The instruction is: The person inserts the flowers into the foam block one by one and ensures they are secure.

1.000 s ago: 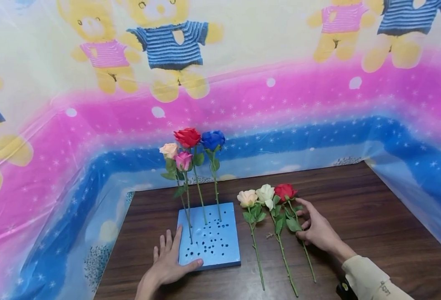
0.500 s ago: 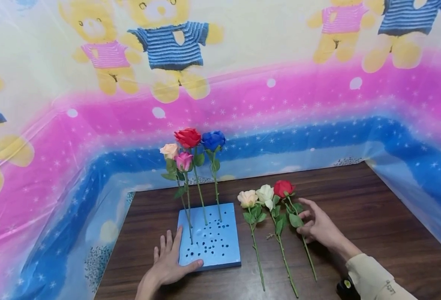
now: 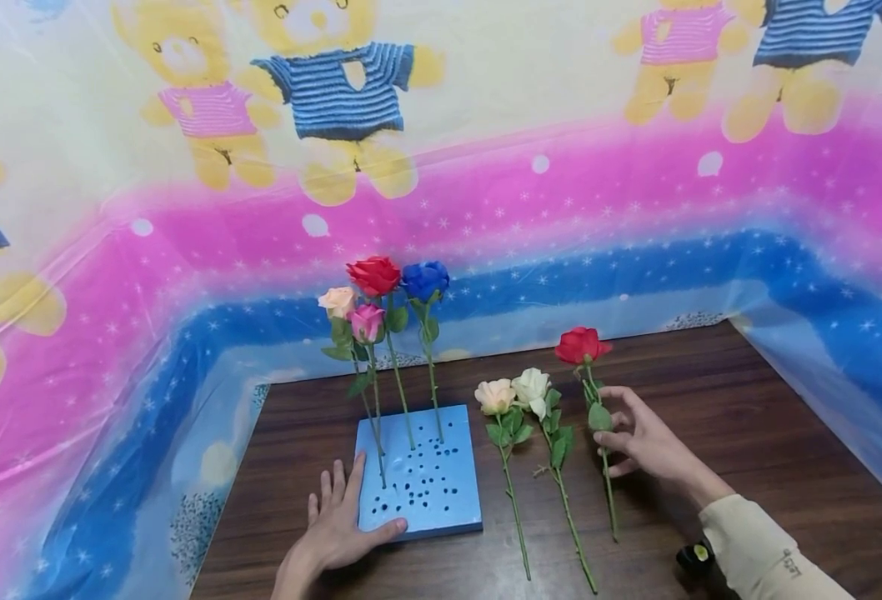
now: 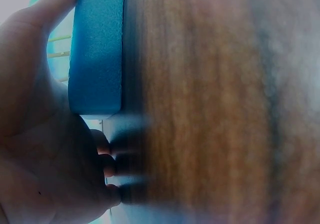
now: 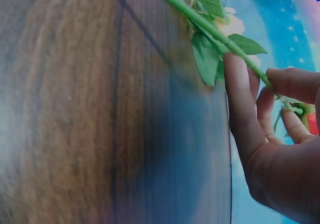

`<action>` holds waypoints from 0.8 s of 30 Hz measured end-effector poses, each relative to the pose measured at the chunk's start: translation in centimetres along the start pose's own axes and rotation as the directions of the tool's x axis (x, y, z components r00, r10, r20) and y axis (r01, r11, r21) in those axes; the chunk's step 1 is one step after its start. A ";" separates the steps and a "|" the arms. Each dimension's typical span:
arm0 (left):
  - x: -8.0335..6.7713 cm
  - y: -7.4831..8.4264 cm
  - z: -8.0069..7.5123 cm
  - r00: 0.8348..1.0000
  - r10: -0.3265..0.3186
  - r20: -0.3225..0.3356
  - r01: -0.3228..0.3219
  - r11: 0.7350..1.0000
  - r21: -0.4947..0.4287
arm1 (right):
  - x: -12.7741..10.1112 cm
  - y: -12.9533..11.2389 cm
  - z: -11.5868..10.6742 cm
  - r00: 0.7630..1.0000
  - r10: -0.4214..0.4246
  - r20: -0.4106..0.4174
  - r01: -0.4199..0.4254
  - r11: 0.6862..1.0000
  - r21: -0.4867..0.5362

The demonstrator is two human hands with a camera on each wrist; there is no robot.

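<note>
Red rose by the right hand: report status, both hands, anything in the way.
Right hand pinches the red rose by its stem, bloom raised off the table. Left hand rests on the blue foam block. Nothing in between.

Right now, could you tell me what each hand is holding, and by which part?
The right hand pinches the red rose by its stem; the left hand only rests on the foam block.

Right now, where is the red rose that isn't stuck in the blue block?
In the head view, the red rose is right of the white rose, pinched by its stem in the right hand.
</note>
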State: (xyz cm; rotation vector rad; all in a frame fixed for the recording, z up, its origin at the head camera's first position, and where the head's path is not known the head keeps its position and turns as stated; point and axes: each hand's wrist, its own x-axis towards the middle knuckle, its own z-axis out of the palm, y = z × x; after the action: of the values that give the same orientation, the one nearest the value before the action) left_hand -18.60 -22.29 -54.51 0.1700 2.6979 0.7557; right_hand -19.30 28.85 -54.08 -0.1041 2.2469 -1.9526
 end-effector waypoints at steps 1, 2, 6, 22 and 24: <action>0.0 0.0 0.0 1.000 0.000 0.001 0.000 1.000 0.002 | -0.1 -0.1 -0.1 1.000 -0.002 0.008 0.002 1.000 0.014; 0.0 0.0 0.0 1.000 -0.001 0.001 0.001 1.000 0.003 | -0.1 -0.2 -0.2 1.000 -0.004 0.014 0.004 1.000 0.024; 0.0 -0.1 0.0 1.000 0.000 0.001 0.000 1.000 0.000 | -0.3 -0.7 -0.4 0.999 -0.028 0.034 0.026 0.998 0.063; 0.0 -0.3 0.0 1.000 -0.001 0.001 0.001 1.000 -0.019 | 0.6 -3.4 -1.8 0.974 -0.219 0.057 0.212 0.970 0.118; 0.0 -0.3 0.0 1.000 -0.001 0.000 0.001 1.000 -0.017 | 0.7 -3.8 -2.2 0.963 -0.263 0.049 0.257 0.960 0.113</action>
State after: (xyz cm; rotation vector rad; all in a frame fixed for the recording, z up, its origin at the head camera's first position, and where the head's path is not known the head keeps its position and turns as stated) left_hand -18.55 -22.53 -54.69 0.1649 2.6907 0.7787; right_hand -20.60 30.29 -50.05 -0.4645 2.1782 -2.1574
